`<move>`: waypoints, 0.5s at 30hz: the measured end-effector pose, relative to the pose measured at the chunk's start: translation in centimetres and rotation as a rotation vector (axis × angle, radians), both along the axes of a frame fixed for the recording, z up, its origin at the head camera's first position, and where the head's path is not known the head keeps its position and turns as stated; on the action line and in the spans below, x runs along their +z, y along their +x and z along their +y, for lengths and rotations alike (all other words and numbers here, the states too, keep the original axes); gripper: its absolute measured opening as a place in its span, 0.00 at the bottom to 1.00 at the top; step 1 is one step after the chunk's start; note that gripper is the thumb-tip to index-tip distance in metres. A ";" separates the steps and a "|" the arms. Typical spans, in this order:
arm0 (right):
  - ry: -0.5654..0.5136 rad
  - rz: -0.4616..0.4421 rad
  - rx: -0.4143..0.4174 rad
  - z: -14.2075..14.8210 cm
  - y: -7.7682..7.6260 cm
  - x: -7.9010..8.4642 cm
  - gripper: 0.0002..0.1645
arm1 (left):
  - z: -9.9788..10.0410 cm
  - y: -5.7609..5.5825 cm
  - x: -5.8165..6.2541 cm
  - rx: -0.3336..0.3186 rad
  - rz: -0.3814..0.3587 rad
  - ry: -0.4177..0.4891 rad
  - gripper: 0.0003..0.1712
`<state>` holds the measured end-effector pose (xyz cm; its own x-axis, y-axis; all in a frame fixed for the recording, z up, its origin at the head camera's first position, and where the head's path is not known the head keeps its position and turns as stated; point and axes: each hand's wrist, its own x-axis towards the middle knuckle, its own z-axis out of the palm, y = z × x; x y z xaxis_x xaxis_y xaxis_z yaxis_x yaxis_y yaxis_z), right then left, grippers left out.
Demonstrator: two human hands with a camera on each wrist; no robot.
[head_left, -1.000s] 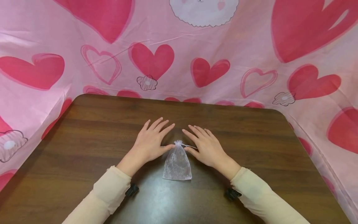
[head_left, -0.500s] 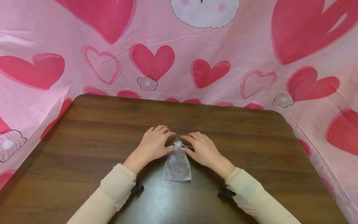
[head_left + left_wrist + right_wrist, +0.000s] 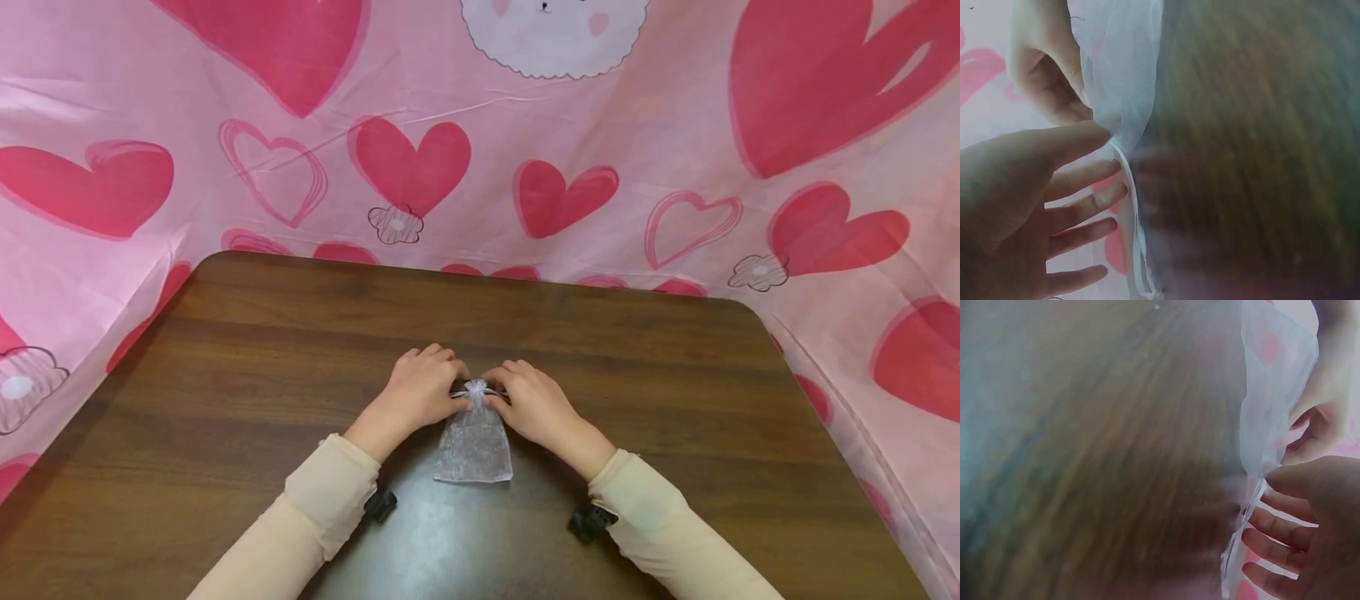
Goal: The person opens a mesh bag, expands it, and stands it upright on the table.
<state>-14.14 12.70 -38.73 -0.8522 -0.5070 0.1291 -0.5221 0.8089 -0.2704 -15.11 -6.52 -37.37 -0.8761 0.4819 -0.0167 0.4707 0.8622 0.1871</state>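
Observation:
A small sheer white organza drawstring bag (image 3: 474,450) lies on the brown table, its gathered neck pointing away from me. My left hand (image 3: 422,387) is at the left side of the neck, thumb touching the fabric. In the left wrist view its other fingers (image 3: 1088,203) are loosely bent beside the white drawstring (image 3: 1137,231), with a gap below the thumb. Mirroring it, my right hand (image 3: 536,400) has its thumb at the right side of the neck. Its fingers (image 3: 1279,528) are relaxed and spread along the cord in the right wrist view. Neither hand visibly grips the bag.
The dark wood-grain table (image 3: 300,333) has rounded far corners. Behind and beside it hangs a pink cloth (image 3: 495,100) printed with hearts. A black wrist device (image 3: 381,504) shows below the left cuff, and another black device (image 3: 592,522) below the right cuff.
Both hands have moved inward to the bag's neck, and their outstretched fingers have bent. The bag has stayed almost where it was.

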 end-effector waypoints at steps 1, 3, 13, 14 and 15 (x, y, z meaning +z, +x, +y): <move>-0.004 -0.004 -0.005 -0.1 0.0 0.0 0.15 | 0.1 0.0 0.0 -0.002 0.003 -0.003 0.24; -0.013 -0.013 -0.015 -0.2 0.2 0.1 0.13 | 0.1 0.1 -0.1 -0.003 0.012 -0.006 0.22; -0.080 -0.008 -0.059 0.1 1.0 0.6 0.08 | 0.4 1.0 0.1 0.001 0.042 0.079 0.13; -0.091 -0.009 -0.066 0.2 1.1 0.6 0.08 | 0.4 1.2 0.2 0.004 0.038 0.099 0.14; -0.102 -0.011 -0.072 0.3 1.2 0.7 0.08 | 0.4 1.3 0.2 0.007 0.033 0.118 0.14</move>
